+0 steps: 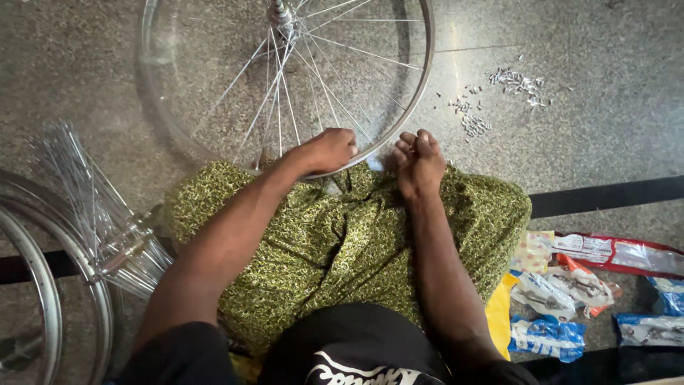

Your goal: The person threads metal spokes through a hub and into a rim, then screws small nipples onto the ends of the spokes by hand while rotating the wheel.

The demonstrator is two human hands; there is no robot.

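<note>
A shiny bicycle wheel rim (420, 78) with thin steel spokes (285, 78) and a hub (279, 13) stands on the stone floor in front of my knees. My left hand (328, 150) is closed over the rim's near edge where the spokes meet it. Just to the right, my right hand (419, 160) rests on my green patterned lap, fingers curled in, right next to the rim; what it holds, if anything, is hidden.
Small metal spoke nipples (499, 93) lie scattered on the floor at the right. At the left are a bundle of loose spokes (92, 207) and other rims (43, 285). Several plastic packets (570, 285) lie at the lower right, and a black strip (605, 196) crosses the floor.
</note>
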